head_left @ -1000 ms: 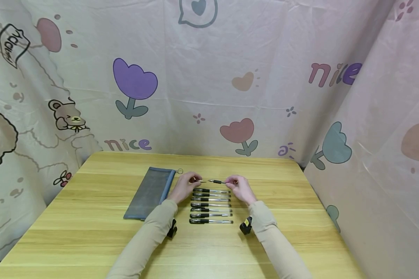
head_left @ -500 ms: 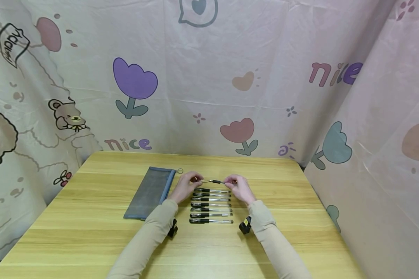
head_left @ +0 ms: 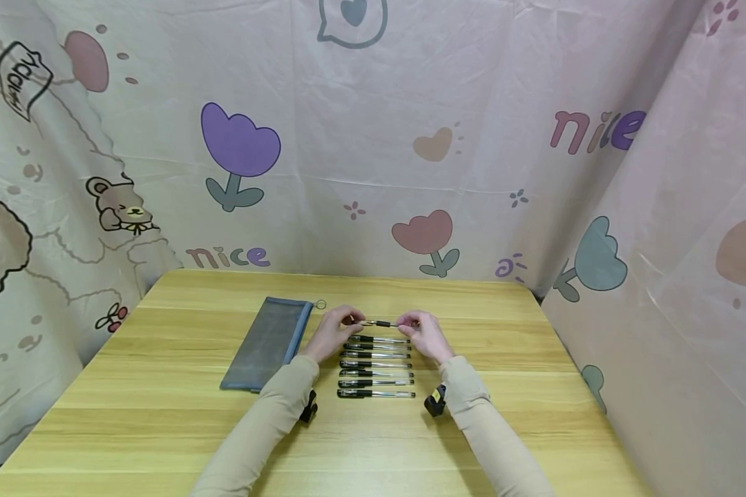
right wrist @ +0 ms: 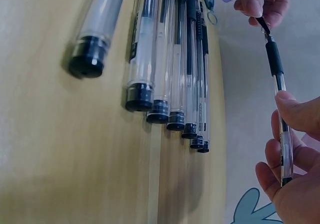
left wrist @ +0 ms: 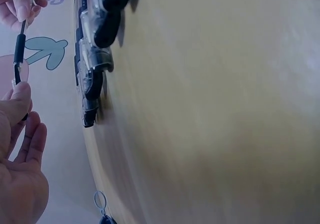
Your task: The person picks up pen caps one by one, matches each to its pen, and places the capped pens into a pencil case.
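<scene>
In the head view, my left hand [head_left: 332,333] and right hand [head_left: 427,336] face each other beyond a row of several capped gel pens [head_left: 376,364]. Between thumb and fingers, the right hand grips the clear barrel of another gel pen [right wrist: 274,59], its black rubber grip bare and its tip towards the left hand. The left hand pinches a pen cap [right wrist: 264,26], partly hidden by the fingertips. The cap's mouth meets the pen's tip in both wrist views. Pen and cap are in line, raised above the table.
A grey mesh zip pouch [head_left: 261,348] with blue edging lies left of the row, a metal ring [head_left: 320,304] on its zip. The wooden table [head_left: 373,449] ends at a printed curtain [head_left: 348,172] behind. A black device [head_left: 436,402] sits under the right wrist.
The gap between the cap and the pen's tip has closed. Both hands have drawn slightly together; the row of pens and the pouch stay put.
</scene>
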Motion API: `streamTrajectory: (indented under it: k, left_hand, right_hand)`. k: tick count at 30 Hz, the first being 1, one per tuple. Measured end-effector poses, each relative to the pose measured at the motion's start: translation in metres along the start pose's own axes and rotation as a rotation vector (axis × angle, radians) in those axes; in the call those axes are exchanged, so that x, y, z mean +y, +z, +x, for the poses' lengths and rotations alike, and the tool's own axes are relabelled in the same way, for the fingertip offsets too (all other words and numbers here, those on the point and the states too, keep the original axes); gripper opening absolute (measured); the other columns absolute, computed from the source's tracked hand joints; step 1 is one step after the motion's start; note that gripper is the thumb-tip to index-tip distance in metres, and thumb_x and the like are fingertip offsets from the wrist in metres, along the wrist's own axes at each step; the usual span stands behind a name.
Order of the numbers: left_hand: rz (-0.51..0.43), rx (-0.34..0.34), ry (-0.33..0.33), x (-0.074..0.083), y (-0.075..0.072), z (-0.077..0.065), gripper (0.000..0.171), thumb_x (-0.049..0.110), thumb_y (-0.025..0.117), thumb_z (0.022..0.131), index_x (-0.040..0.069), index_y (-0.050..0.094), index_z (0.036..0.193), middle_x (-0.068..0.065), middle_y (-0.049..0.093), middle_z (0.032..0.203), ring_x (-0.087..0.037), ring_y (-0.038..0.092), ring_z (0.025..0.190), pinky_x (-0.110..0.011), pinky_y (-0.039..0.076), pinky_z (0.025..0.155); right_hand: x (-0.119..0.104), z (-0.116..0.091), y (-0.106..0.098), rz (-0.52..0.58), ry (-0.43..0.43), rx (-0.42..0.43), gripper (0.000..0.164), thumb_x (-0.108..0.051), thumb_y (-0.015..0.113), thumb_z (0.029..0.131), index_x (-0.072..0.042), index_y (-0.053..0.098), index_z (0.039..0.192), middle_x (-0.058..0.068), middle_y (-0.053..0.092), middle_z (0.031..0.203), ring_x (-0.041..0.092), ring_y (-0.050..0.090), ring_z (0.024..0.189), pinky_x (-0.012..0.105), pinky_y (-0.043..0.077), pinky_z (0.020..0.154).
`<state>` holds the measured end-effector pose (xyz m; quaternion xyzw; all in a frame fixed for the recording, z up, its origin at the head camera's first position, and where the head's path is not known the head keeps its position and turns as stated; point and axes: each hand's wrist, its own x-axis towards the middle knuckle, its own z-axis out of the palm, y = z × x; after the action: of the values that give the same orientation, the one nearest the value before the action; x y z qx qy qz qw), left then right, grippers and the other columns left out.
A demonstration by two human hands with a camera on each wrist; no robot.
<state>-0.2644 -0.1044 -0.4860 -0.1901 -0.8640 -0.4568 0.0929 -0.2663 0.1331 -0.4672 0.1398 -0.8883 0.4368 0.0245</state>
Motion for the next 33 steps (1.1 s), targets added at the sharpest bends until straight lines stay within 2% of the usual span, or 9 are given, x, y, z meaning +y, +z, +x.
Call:
streamTrajectory:
  k: [4,7,11,16,20,27,33]
  left_hand:
    - [0.005,0.033,0.075,-0.0014,0.0015,0.0,0.016,0.002,0.072,0.09,0.004,0.071,0.105,-0.009,0.07,0.098,-0.02,0.064,0.09,-0.032,0.054,0.078]
    - [0.011,0.046,0.098,-0.0026,0.0026,-0.0001,0.015,0.001,0.072,0.089,0.003,0.07,0.104,-0.009,0.069,0.096,-0.019,0.063,0.088,-0.032,0.054,0.076]
    - [0.004,0.021,0.046,-0.0008,0.0022,0.0002,0.015,0.004,0.072,0.091,0.006,0.071,0.105,-0.007,0.07,0.099,-0.02,0.064,0.091,-0.034,0.055,0.08]
    - [0.014,-0.007,0.009,0.0006,0.0021,0.0016,0.015,0.006,0.072,0.091,0.007,0.072,0.107,-0.007,0.07,0.101,-0.02,0.064,0.094,-0.032,0.054,0.082]
    - [0.013,-0.025,0.013,0.0022,0.0019,0.0018,0.017,0.007,0.071,0.092,0.006,0.072,0.109,-0.007,0.071,0.103,-0.019,0.065,0.096,-0.033,0.054,0.085]
    - [0.017,-0.022,0.061,0.0029,0.0028,0.0017,0.018,0.005,0.072,0.09,0.005,0.074,0.108,-0.008,0.072,0.104,-0.023,0.066,0.096,-0.038,0.055,0.087]
    - [0.019,-0.019,0.056,0.0032,0.0026,0.0012,0.019,0.006,0.072,0.09,0.002,0.074,0.108,-0.008,0.072,0.104,-0.021,0.065,0.094,-0.033,0.054,0.084]
  right_hand:
    - [-0.0015,0.0004,0.0006,-0.009,0.002,-0.001,0.009,-0.003,0.068,0.092,-0.005,0.074,0.099,0.008,0.071,0.092,0.016,0.061,0.084,0.032,0.051,0.08]
    - [-0.0026,-0.0001,0.0007,-0.018,-0.002,-0.002,0.009,-0.003,0.068,0.092,-0.005,0.074,0.099,0.008,0.071,0.093,0.016,0.061,0.084,0.032,0.051,0.079]
    - [-0.0035,0.0002,0.0005,-0.025,-0.002,0.003,0.009,-0.004,0.068,0.092,-0.006,0.074,0.099,0.008,0.072,0.094,0.017,0.062,0.085,0.033,0.051,0.08]
    - [-0.0042,0.0003,0.0009,-0.045,-0.013,0.008,0.009,-0.004,0.069,0.092,-0.006,0.074,0.099,0.008,0.073,0.095,0.018,0.063,0.087,0.035,0.052,0.082]
    - [-0.0054,0.0009,0.0012,-0.05,-0.021,0.007,0.009,-0.004,0.069,0.092,-0.007,0.074,0.098,0.008,0.074,0.095,0.019,0.063,0.087,0.035,0.052,0.081]
    - [-0.0061,0.0021,0.0023,-0.038,-0.022,-0.001,0.009,-0.005,0.069,0.093,-0.008,0.075,0.099,0.007,0.074,0.095,0.019,0.063,0.089,0.035,0.051,0.082]
    - [-0.0039,0.002,0.004,-0.035,-0.045,-0.006,0.01,-0.006,0.068,0.093,-0.007,0.075,0.099,0.007,0.073,0.097,0.021,0.064,0.093,0.042,0.052,0.087]
